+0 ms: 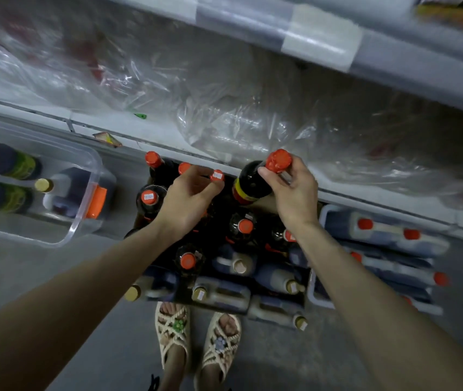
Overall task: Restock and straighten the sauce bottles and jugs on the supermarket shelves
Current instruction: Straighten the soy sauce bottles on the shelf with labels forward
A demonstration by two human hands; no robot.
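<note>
Just below the grey shelf edge (168, 139), the right hand (295, 190) grips the neck of a glossy dark bottle (252, 182), which is tilted, with a ribbed red top and a yellow-red label. Equally near that edge, the left hand (188, 198) pinches a stickered red cap (217, 175). Squarish blue jugs (224, 294) lie farther from it.

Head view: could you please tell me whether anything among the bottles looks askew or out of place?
The red-capped bottle gripped by the right hand leans, while its neighbours stand upright. A coloured scrap lies loose on the shelf ledge.
</note>
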